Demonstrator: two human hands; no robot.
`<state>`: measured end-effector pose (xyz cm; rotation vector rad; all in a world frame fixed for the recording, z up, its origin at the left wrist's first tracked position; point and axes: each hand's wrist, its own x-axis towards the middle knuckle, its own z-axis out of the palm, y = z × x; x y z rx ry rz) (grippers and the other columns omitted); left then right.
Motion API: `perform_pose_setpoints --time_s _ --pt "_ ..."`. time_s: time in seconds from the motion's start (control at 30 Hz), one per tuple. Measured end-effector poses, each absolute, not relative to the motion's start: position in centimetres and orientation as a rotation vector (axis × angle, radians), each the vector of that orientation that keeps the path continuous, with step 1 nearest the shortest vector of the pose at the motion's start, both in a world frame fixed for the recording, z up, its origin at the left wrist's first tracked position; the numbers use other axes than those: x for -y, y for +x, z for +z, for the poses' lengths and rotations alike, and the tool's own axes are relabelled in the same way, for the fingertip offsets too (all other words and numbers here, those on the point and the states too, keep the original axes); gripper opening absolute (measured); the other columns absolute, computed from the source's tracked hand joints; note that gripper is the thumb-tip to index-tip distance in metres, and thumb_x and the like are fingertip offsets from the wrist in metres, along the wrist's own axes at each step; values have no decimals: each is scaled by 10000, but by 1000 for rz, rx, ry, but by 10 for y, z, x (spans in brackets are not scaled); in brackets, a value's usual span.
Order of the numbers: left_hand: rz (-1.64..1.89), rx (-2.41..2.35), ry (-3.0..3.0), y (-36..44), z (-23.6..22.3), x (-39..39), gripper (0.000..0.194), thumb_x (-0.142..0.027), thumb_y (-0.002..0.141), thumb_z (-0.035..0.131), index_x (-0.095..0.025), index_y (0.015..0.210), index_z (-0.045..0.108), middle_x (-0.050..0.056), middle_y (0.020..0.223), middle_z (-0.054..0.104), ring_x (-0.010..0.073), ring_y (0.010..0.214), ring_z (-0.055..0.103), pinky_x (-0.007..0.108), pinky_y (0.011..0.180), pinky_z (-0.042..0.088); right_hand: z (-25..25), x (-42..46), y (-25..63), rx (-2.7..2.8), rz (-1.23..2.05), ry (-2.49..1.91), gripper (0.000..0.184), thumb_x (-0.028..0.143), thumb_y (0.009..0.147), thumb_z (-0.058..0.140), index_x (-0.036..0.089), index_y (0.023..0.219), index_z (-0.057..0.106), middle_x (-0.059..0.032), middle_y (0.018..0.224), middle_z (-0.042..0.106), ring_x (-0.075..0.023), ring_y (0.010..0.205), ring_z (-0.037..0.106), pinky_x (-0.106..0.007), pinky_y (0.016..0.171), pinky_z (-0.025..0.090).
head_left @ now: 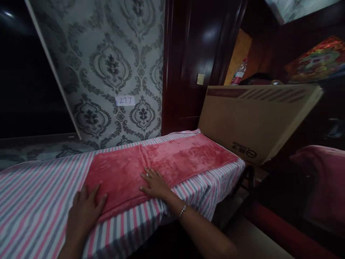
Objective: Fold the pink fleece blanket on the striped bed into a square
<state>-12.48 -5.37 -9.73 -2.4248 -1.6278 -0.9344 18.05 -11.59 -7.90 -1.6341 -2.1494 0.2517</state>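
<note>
A red plush cloth [188, 154], folded into a long rectangle, lies across a table covered by a striped tablecloth [45, 194]. A raised crease crosses the plush near its middle. With fingers spread, my left hand [84, 210] rests at the cloth's left end, partly on the stripes. My right hand [156, 184] lies flat on the plush near its front edge, just beside the crease. A ring and a bracelet show on the right hand and wrist. Neither hand grasps anything.
A large cardboard box [242, 118] leans at the table's right end, with a plastic bottle [239, 73] behind its top. A dark screen [32, 79] stands at left. Patterned wallpaper [113, 68] bears a "277" label [125, 100]. Pinkish fabric [326, 180] sits at far right.
</note>
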Motion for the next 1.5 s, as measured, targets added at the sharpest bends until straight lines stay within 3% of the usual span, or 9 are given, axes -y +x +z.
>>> perform_pose_setpoints --time_s 0.2,0.47,0.67,0.87,1.0,1.2,1.33,1.43,1.5 --pt "-1068 1901 -2166 -118 -89 76 477 -394 859 446 -160 1223 647 162 1343 609 336 1246 565 487 1088 447 -82 123 177 2120 242 -1691 624 476 1012 590 203 1546 418 -98 1636 216 -274 1511 153 -497 1234 154" --pt "-1090 2079 -2086 -112 -77 89 562 -419 901 338 -71 1253 602 188 1298 636 310 1219 592 431 1100 442 -108 122 179 2017 133 -1653 621 451 955 641 238 1516 481 -93 1631 247 -360 1500 165 -534 1217 219" --pt "-1039 2028 -2059 -112 -76 95 488 -370 902 343 -103 1172 649 169 1275 653 313 1187 591 445 1075 447 -130 107 189 1660 361 -1511 722 499 990 472 162 1597 273 -143 1641 186 -308 1503 184 -498 1188 299" --pt "-1121 2027 -2006 -112 -74 98 423 -336 887 376 -123 1116 661 156 1172 697 303 1102 626 438 1030 465 -128 99 194 1653 388 -1487 699 394 913 503 136 1550 377 -151 1512 444 -327 1391 397 -504 1157 336" --pt "-1317 2146 -1926 -114 -74 99 413 -339 863 391 -145 1108 661 139 1128 716 291 1090 647 418 999 490 -117 98 194 1686 348 -1572 702 312 874 507 135 1545 399 -154 1400 556 -355 1284 499 -496 1074 424" --pt "-1632 2275 -1881 -119 -78 117 416 -338 841 445 -143 1158 632 133 1155 702 267 1069 658 406 957 520 -112 106 193 1752 267 -1606 647 316 859 516 128 1478 500 -159 1240 655 -361 1172 566 -499 1043 432" --pt "-1722 2043 -1736 -109 -87 160 350 -343 893 426 -160 1093 648 157 1242 640 271 1199 582 430 1008 499 -108 107 199 1666 419 -1488 629 350 806 533 185 1412 565 -113 1250 657 -330 1139 590 -453 987 481" --pt "-1592 1827 -2198 -77 -99 194 323 -311 943 377 -213 1015 676 104 1045 707 233 1062 645 417 986 519 -93 97 199 1534 728 -1274 676 419 752 569 170 1381 575 -99 1220 665 -300 1050 627 -413 885 535" --pt "-1414 1608 -2613 -48 -107 205 358 -256 952 373 -216 1153 667 102 1155 713 218 1132 641 412 1019 513 -76 89 194 1404 935 -1127 728 469 715 631 177 1379 568 -88 1211 667 -269 971 647 -372 816 554"
